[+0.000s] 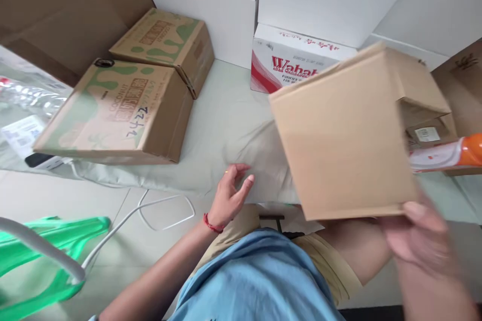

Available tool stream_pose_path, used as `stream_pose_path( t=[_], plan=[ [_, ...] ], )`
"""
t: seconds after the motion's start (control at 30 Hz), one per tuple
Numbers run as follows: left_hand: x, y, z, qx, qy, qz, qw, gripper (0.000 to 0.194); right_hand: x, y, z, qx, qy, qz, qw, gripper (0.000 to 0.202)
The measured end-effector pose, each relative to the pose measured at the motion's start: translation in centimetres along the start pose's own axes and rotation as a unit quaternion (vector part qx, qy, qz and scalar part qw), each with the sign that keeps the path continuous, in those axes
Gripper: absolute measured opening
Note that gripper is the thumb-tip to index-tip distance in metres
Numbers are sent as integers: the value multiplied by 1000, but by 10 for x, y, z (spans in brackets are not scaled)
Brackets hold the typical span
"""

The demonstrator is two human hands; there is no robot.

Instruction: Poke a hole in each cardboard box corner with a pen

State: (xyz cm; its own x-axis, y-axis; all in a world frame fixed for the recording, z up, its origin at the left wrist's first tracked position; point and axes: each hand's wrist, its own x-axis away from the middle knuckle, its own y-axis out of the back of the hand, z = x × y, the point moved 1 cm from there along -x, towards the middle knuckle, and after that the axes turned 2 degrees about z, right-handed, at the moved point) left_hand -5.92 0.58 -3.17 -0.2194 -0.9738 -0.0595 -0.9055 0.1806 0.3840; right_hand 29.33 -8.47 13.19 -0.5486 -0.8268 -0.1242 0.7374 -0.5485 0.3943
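Observation:
My right hand (424,233), blurred by motion, grips the lower right corner of a plain brown cardboard box (346,140). The box is tilted, with a broad blank face toward me, above the right part of the cloth-covered table. Its far side is hidden. My left hand (231,193) has a red string bracelet at the wrist and a ring on one finger. It is at the table's front edge, fingers loosely bent and thumb apart, holding nothing. Behind the held box, a white and red Wahaha carton (271,65) is partly covered.
Two printed coconut cartons (113,105) (161,35) sit at the left of the pale cloth (222,110). Beside them are plastic bottles (33,98) and a dark phone-like object (39,160). An orange-capped bottle (444,155) lies at right. A green plastic stool (75,235) and white cable (150,200) are lower left.

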Motion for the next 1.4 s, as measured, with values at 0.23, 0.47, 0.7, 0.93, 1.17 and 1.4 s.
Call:
stream_pose_path(
  t=[0.23,0.47,0.7,0.93,1.17,1.4],
  plan=[
    [0,9,-44,375,173,107,904,105,96,-80,-84,-319,-293,101,896,59],
    [-6,10,-80,343,34,203,916,119,124,-66,-109,-341,-220,189,894,82],
    [3,5,-72,304,-33,200,931,105,120,-59,-123,-345,-218,154,900,86],
    [13,-1,-66,322,26,167,931,117,120,-66,-116,-333,-241,166,897,113],
    [8,-4,-50,421,110,89,896,67,104,-63,-58,-162,-60,85,981,98],
    [5,13,-43,340,118,-88,929,69,85,-66,-18,33,29,142,989,104]
  ],
)
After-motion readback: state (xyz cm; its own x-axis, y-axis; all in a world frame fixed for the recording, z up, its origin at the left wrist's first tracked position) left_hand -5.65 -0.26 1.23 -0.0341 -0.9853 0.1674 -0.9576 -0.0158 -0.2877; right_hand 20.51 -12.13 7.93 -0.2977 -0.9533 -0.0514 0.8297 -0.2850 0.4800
